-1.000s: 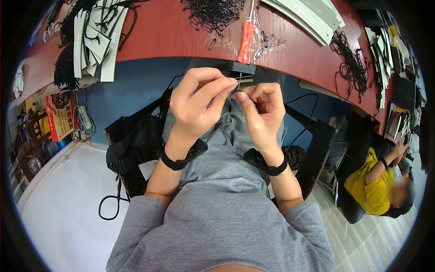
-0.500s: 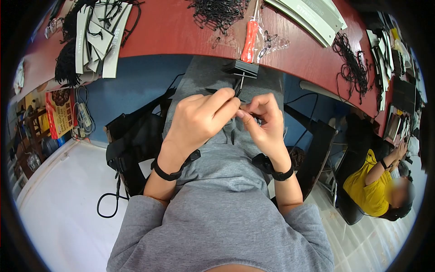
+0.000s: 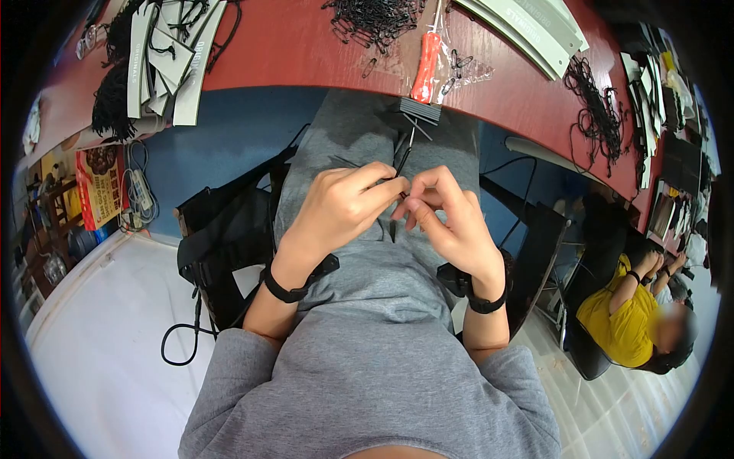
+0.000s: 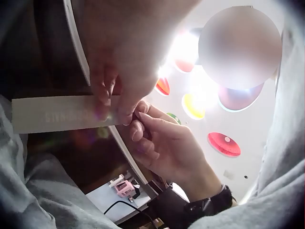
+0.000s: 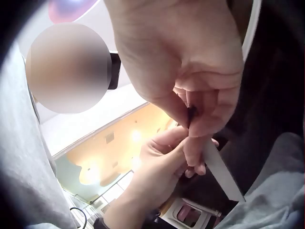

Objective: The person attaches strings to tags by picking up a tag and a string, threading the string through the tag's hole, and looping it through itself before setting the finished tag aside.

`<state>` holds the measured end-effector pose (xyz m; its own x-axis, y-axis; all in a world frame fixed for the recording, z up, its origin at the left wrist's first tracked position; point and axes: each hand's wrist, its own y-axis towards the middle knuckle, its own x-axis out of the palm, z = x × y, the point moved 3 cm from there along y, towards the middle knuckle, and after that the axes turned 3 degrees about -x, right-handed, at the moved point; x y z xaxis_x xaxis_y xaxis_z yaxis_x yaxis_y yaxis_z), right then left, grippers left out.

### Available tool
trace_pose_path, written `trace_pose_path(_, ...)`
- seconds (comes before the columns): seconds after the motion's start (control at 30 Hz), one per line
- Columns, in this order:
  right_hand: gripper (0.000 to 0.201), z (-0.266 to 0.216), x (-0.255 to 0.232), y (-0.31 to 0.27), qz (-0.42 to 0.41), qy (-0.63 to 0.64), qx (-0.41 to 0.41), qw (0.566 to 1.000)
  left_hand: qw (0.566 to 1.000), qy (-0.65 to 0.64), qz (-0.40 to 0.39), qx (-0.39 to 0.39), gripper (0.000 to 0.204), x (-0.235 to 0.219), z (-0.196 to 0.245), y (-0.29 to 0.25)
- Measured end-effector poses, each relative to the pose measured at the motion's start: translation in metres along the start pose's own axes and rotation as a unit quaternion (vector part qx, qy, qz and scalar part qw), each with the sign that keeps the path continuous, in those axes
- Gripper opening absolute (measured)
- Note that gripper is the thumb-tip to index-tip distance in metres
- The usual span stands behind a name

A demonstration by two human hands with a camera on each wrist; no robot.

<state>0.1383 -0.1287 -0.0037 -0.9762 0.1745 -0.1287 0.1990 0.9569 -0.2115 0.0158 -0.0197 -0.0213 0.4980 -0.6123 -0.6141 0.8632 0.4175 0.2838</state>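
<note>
The left hand [image 3: 340,210] is pinching a grey card strip [image 4: 57,114] between thumb and fingertips, holding it level over the lap so that its end is meeting the other hand. The right hand [image 3: 451,222] is working against that end, its thumb and forefinger curled tight on something small and dark, probably a black cord [image 3: 401,162] or a pin; the right-wrist view is showing a dark spot at the pinch but not what it is. Both hands are touching at the fingertips, which is keeping the strip steady while the small piece is being handled. The cord is running up from the pinch toward a black stack [image 3: 418,111] sitting at the table [image 3: 306,53] edge, just above the hands.

The work is being held low, in front of the grey shirt, likely because fine threading needs elbows tucked and the piece close to the eyes.

Beyond the stack, an orange-handled tool [image 3: 425,67] is lying within easy reach. A heap of black pins [image 3: 371,21] is lying behind it, grey strips [image 3: 527,27] are fanning out to the right, and more strips with cords [image 3: 164,57] are piled at the left. Loose cords [image 3: 592,99] are lying farther right. Another person in yellow [image 3: 627,321] is sitting off to the right.
</note>
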Motion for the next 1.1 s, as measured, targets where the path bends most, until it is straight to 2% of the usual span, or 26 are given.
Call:
trace_pose_path(0.13, 0.011, -0.002, -0.003, -0.002, -0.011, -0.023, 0.029, 0.999, 1.0, -0.014, -0.002, -0.011, 0.018, 0.002, 0.0, -0.002)
trace_pose_path(0.23, 0.012, 0.003, -0.002, -0.001, -0.019, 0.024, 0.037, 0.999, 1.0, 0.016, -0.014, 0.003, 0.019, 0.003, 0.001, -0.001)
trace_pose_path(0.3, 0.014, 0.009, -0.002, 0.0, -0.033, 0.082, 0.079, 0.993, 1.0, 0.026, -0.011, -0.006, 0.02, 0.002, 0.002, -0.001)
trace_pose_path(0.5, 0.011, 0.014, -0.001, -0.004, -0.09, 0.105, 0.113, 0.984, 1.0, 0.029, -0.008, 0.004, 0.02, 0.004, 0.004, -0.004)
trace_pose_path(0.6, 0.011, 0.021, -0.002, -0.005, -0.086, 0.177, 0.158, 0.968, 0.999, 0.031, -0.01, 0.015, 0.021, 0.006, 0.004, -0.003)
trace_pose_path(0.73, 0.012, 0.021, -0.004, -0.005, -0.081, 0.187, 0.182, 0.962, 0.999, 0.026, -0.024, 0.009, 0.02, 0.005, 0.002, -0.004)
trace_pose_path(0.8, 0.017, 0.007, -0.01, 0.002, -0.078, 0.048, 0.159, 0.983, 1.0, 0.018, -0.006, 0.011, 0.02, 0.006, -0.001, -0.006)
trace_pose_path(0.83, 0.017, 0.006, -0.01, 0.005, -0.078, 0.049, 0.159, 0.983, 1.0, 0.018, -0.006, 0.01, 0.02, 0.004, -0.001, -0.005)
trace_pose_path(0.87, 0.02, 0.002, -0.014, 0.012, -0.01, -0.041, 0.089, 0.995, 1.0, 0.007, -0.01, 0.002, 0.019, 0.002, 0.0, -0.003)
trace_pose_path(0.9, 0.023, -0.006, -0.016, 0.018, 0.06, -0.13, 0.018, 0.99, 1.0, -0.004, -0.014, -0.005, 0.018, 0.0, 0.001, -0.003)
trace_pose_path(0.93, 0.018, -0.013, -0.016, 0.022, 0.103, -0.072, 0.022, 0.992, 1.0, -0.005, -0.017, -0.005, 0.018, -0.001, 0.002, -0.005)
trace_pose_path(0.97, 0.018, -0.013, -0.013, 0.026, 0.106, -0.072, 0.023, 0.991, 0.999, -0.033, -0.014, -0.026, 0.018, -0.003, 0.001, -0.006)
trace_pose_path(1.03, 0.014, -0.015, -0.01, 0.032, 0.139, 0.003, -0.041, 0.989, 0.997, -0.06, -0.01, -0.046, 0.017, -0.006, 0.0, -0.006)
trace_pose_path(1.1, 0.011, -0.016, -0.008, 0.033, 0.157, 0.019, -0.037, 0.987, 0.992, -0.101, -0.018, -0.075, 0.015, -0.009, -0.002, -0.007)
